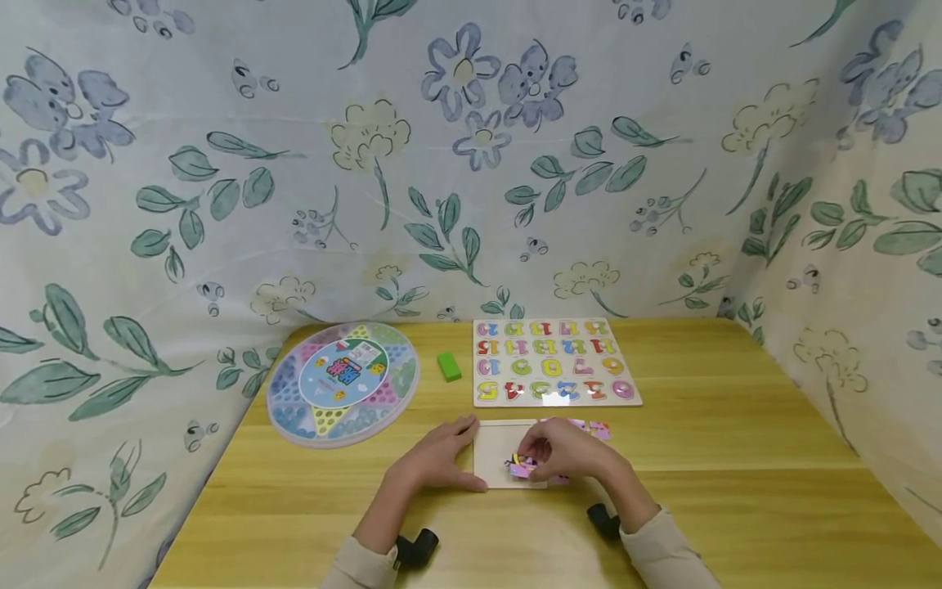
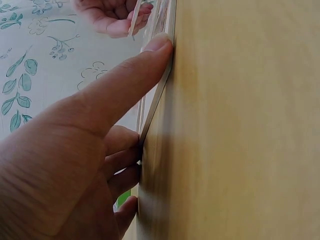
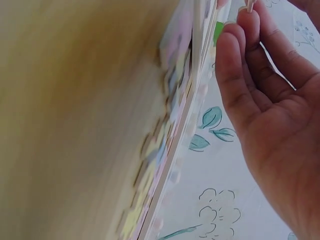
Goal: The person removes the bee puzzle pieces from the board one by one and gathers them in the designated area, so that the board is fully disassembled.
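Note:
A shallow wooden puzzle tray (image 1: 493,450) lies on the table, its left part showing bare wood. My left hand (image 1: 440,458) holds the tray's left side, thumb at the near edge and fingers toward the far corner; in the left wrist view the thumb (image 2: 125,77) lies along the rim. Above the tray, my right hand (image 1: 567,450) pinches a small pink, yellow and black jigsaw piece (image 1: 521,468), tilted up from the tray floor. More pink jigsaw pieces (image 1: 599,429) lie at the tray's right, partly hidden by the right hand; the right wrist view shows pieces (image 3: 150,155) along an edge.
Behind the tray lies a number puzzle board (image 1: 555,362). A green block (image 1: 449,366) sits left of it, and a round game board (image 1: 343,384) lies farther left. Black wrist devices (image 1: 417,548) are near both wrists. Floral cloth (image 1: 471,164) hangs behind the table.

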Motion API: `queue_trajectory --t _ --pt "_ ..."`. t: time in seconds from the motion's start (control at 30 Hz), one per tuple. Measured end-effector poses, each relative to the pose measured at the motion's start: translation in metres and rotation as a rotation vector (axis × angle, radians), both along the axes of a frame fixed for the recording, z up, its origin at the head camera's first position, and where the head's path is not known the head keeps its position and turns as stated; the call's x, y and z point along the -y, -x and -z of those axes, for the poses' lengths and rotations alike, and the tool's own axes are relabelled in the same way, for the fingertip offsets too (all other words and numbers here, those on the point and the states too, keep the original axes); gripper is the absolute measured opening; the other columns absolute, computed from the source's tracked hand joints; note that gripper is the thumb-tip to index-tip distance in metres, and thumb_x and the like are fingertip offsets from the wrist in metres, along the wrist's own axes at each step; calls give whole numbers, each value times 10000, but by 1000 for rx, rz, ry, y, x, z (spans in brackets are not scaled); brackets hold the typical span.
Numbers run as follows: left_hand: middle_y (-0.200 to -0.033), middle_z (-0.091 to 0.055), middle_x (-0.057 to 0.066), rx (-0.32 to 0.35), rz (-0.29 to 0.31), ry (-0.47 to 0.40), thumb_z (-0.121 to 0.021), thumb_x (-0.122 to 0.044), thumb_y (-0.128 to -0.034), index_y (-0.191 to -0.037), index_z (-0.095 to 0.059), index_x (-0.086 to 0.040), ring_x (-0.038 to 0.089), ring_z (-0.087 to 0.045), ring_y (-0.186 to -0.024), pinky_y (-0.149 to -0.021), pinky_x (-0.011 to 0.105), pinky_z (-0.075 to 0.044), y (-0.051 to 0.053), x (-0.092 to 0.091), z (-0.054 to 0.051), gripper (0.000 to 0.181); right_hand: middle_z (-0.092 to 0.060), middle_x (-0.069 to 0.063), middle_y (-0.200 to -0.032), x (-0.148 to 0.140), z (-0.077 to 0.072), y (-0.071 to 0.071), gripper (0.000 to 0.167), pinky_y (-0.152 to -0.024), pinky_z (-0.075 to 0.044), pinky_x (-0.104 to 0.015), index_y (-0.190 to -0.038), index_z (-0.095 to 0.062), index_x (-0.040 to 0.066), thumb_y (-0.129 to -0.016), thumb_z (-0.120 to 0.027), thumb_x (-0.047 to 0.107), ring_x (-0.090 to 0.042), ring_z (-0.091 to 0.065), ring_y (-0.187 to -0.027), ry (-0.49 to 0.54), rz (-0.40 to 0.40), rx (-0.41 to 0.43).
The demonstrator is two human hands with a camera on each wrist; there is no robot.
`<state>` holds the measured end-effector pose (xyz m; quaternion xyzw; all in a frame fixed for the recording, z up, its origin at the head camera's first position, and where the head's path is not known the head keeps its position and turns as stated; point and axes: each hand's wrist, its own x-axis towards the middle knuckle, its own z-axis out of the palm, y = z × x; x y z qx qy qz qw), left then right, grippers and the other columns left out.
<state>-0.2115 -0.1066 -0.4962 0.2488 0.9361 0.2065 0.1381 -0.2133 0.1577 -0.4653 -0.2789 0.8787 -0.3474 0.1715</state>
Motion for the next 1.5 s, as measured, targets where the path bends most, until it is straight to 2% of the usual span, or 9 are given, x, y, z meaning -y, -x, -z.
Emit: queue_trajectory --t 0.23,0.4,0.5,0.9,1.23,1.5 --pt "-1629 -234 15 -7 9 -1 -726 -659 -732 -1538 -299 -130 275 -262 -1488 -1207 467 -269 0 3 1 1055 -657 12 -844 -16 -1 -2 242 -642 -510 -196 -925 -717 95 -711 -831 106 -117 -579 -751 24 -4 -13" --pt "-1633 -223 3 -7 10 4 -724 -656 -736 -1542 -287 -135 269 -250 -1493 -1213 463 -259 1 3 0 1054 -657 33 -874 -32 -2 -3 254 -667 -506 -191 -926 -713 125 -712 -847 149 -99 -569 -774 7 12 -18" --pt "-1633 -223 6 -9 15 3 -722 -659 -735 -1542 -288 -131 271 -250 -1493 -1211 467 -261 1 3 0 1058 -656 19 -885 -43 -1 -4 247 -669 -506 -191 -931 -719 121 -710 -829 124 -90 -569 -779 5 3 -32" --pt "-1632 -227 17 -12 19 4 -718 -659 -739 -1539 -294 -120 275 -247 -1494 -1211 478 -256 -1 2 1 1054 -647 -12 -857 -79 3 -9 249 -648 -504 -191 -917 -703 88 -691 -805 57 -70 -553 -752 20 -13 -8" --pt "-1630 -231 26 -2 15 -2 -722 -648 -743 -1541 -288 -116 282 -253 -1491 -1210 488 -254 -1 3 0 1052 -649 -19 -841 -85 3 -11 250 -628 -497 -193 -915 -701 74 -688 -803 46 -73 -554 -737 13 -10 27" --pt "-1629 -232 44 -13 30 -24 -728 -642 -741 -1540 -281 -103 295 -258 -1487 -1202 492 -266 -1 3 -2 1063 -650 -20 -849 -85 2 -11 242 -619 -484 -191 -919 -707 89 -699 -800 49 -67 -545 -734 3 -32 -3"
